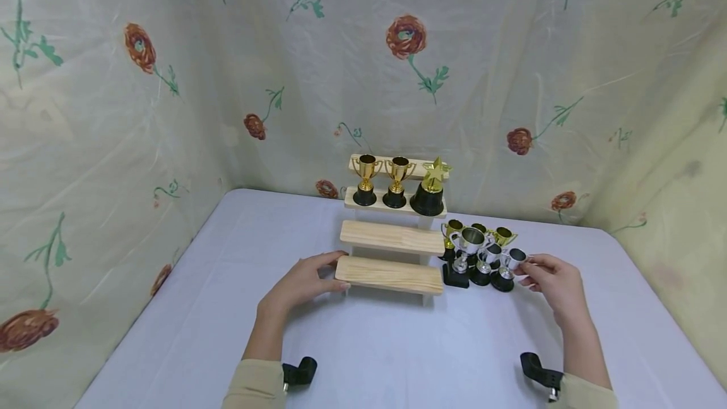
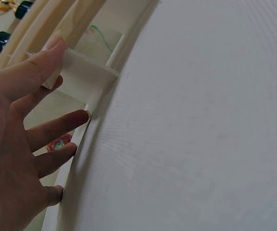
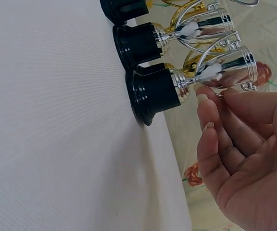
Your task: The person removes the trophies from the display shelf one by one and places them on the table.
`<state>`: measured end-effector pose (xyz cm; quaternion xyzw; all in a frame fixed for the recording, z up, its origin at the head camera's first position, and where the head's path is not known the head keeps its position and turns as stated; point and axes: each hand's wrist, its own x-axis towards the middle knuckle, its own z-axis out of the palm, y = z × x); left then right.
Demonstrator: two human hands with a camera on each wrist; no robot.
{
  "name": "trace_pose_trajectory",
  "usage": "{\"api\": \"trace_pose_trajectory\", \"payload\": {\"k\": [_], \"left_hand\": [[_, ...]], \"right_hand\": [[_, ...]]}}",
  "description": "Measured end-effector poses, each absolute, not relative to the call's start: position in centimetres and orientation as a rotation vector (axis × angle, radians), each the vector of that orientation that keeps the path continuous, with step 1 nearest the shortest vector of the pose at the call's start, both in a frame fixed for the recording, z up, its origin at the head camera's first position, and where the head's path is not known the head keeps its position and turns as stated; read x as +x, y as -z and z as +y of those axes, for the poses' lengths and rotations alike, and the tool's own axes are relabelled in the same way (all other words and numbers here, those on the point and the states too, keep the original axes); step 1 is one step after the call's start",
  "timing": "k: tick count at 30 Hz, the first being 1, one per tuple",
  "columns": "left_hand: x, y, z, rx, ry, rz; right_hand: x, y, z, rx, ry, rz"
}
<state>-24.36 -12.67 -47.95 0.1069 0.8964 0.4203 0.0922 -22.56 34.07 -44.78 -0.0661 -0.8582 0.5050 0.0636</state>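
My left hand holds the left end of the lowest plank of a stepped wooden display stand; in the left wrist view the thumb and index finger grip its corner, the other fingers spread. To the right of the stand, my right hand pinches a handle of a small silver trophy cup. Seen from the right wrist, this silver cup has a black base on the white tabletop. Beside it stand another small silver cup and a larger silver cup on a square base.
Two gold trophy cups and a gold star trophy stand on an upper step of the stand. Several gold cups are behind the silver ones. A flowered curtain hangs round the white table.
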Motion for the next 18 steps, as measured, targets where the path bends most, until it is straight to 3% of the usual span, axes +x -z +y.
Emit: {"api": "trace_pose_trajectory", "payload": {"k": [18], "left_hand": [[-24.15,47.7,-12.67,0.302,-1.246,2.651]], "right_hand": [[-23.13,45.47,34.19,-0.263,-1.52,-2.556]]}}
